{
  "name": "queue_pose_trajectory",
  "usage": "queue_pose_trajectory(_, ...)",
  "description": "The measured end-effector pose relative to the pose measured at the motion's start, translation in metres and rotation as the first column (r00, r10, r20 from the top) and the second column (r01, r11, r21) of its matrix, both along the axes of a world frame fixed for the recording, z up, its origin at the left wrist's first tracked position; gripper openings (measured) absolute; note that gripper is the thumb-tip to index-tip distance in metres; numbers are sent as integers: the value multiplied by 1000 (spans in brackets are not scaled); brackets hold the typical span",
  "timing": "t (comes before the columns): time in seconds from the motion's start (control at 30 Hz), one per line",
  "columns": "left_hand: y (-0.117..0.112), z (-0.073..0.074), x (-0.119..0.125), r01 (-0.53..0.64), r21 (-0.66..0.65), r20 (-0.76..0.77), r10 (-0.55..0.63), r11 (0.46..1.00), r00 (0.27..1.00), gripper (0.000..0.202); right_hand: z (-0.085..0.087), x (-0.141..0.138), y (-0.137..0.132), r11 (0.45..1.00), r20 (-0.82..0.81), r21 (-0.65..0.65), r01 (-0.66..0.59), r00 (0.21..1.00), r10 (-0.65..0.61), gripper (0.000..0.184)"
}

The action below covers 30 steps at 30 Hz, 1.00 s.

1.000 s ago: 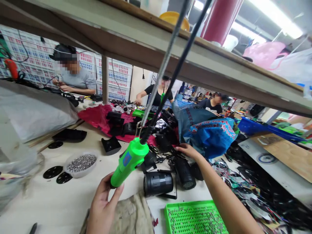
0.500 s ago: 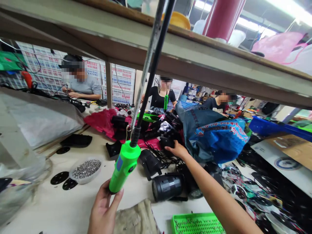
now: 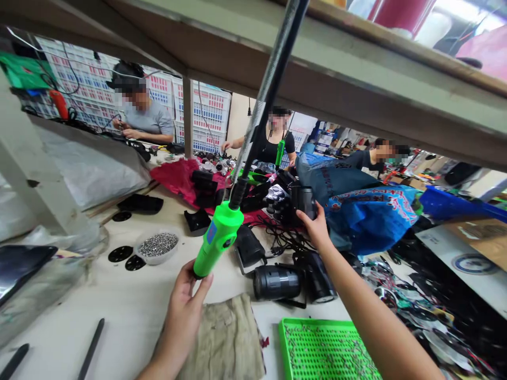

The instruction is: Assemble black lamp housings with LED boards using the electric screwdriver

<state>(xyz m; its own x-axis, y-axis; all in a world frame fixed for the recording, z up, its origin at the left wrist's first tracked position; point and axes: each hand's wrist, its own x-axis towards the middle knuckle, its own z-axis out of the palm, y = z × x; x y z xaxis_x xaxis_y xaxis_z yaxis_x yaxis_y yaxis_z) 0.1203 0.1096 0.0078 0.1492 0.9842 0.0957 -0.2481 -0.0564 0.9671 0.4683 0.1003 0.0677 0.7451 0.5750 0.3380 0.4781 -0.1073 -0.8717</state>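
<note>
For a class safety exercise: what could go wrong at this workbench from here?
The green electric screwdriver in the left hand might swing on its overhead hanger if released. The right hand, reaching over tangled black cables, could snag them and pull the black lamp housing sideways.

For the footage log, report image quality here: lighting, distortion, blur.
Head view: overhead lights glare at top right; wide-angle distortion slants the shelf across the frame; the green screwdriver in the left hand looks fairly sharp, without obvious motion blur.
</note>
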Motion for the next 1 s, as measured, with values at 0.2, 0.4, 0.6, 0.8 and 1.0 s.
queue_pose_trajectory(0.2, -9, -3, 2, 128, -82, 11, -128, 988, 992, 49, -15, -15, -15, 980, -272, 197, 17, 961, 39, 47)
queue_pose_trajectory(0.4, -13, 2, -3, 312, -256, 32, -314, 915, 949, 55, -25, -11, -17, 947, -485, 320, 10, 861, 154, 39)
queue_pose_trajectory(0.6, 30, 41, 43, 485, 6, -218, -472, 874, 854, 36, -30, -11, -15, 925, -547, 380, -10, 804, 234, 46)
queue_pose_trajectory(0.8, 75, 42, 176, 645, 55, -542, -520, 762, 660, 17, -27, -16, -16, 907, -525, 420, -1, 815, 244, 62)
queue_pose_trajectory(1.0, 78, 8, 236, 644, 20, -695, -452, 764, 558, 28, -33, -11, -15, 905, -400, 426, -13, 894, 201, 92)
